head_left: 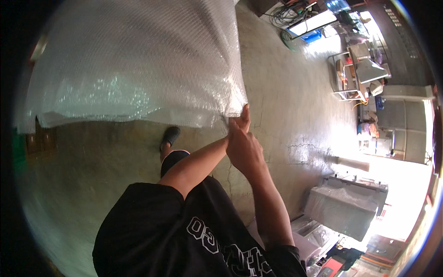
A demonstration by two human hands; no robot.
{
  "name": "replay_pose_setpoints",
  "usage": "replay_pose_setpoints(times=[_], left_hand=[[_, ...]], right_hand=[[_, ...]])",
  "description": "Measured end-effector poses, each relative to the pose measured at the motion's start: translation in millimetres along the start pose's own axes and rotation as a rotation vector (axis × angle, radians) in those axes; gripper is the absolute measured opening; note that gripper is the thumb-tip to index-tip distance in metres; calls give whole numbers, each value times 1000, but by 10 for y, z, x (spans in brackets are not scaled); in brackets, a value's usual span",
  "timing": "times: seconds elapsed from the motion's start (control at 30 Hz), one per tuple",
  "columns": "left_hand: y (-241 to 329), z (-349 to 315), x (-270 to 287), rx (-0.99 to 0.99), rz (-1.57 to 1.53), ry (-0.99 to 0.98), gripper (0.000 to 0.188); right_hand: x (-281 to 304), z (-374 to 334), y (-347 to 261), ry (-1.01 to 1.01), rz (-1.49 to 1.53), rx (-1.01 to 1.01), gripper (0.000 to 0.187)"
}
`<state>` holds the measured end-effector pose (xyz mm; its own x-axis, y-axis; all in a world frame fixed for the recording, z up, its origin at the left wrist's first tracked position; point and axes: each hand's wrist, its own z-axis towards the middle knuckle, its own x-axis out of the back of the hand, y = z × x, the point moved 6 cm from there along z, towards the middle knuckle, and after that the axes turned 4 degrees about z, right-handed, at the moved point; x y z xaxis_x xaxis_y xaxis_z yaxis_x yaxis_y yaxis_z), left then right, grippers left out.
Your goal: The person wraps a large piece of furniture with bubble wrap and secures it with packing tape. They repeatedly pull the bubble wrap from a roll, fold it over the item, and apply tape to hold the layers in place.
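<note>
A large sheet of clear bubble wrap (152, 64) spreads over a broad, flat-topped bulk at the upper left, its loose lower edge hanging above the floor. At the sheet's near right corner my left hand (244, 119) is closed, its fingers against the gathered plastic. My right hand (244, 150) crosses in front of the left one, just below that corner, with its fingers curled. Most of those fingers are turned from view, so what they hold is hidden. Whatever lies under the wrap cannot be made out through it.
Concrete floor (281, 106) runs along the right. A metal-framed cart (346, 76) loaded with boxes stands at the far right, near coiled cables (290, 16). A plastic-wrapped boxy item (341, 210) sits at the lower right. My shoe (171, 135) shows below the sheet.
</note>
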<state>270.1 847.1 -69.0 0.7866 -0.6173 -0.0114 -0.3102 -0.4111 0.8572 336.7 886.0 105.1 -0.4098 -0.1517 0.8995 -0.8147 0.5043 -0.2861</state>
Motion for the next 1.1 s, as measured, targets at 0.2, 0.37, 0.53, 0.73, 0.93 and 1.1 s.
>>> replay_pose_setpoints(times=[0.2, 0.37, 0.53, 0.73, 0.93, 1.1], left_hand=[[-610, -447, -335, -503, -88, 92, 51], [-1549, -1249, 581, -626, 388, 806, 91], [-1062, -71, 1066, -443, 191, 395, 93], [-918, -817, 249, -666, 640, 250, 63], [-2665, -1016, 352, -44, -513, 61, 93], [-2098, -179, 1524, 148, -1018, 279, 97]], right_hand=[[390, -660, 69, 29, 108, -52, 43], [384, -1372, 680, 155, 306, -192, 47], [-236, -1550, 1010, -9, 559, -314, 53], [-648, -1126, 590, -37, 556, -14, 52], [-1104, 180, -225, 117, 82, 489, 51], [-1500, 1198, -306, 49, -149, 448, 41]])
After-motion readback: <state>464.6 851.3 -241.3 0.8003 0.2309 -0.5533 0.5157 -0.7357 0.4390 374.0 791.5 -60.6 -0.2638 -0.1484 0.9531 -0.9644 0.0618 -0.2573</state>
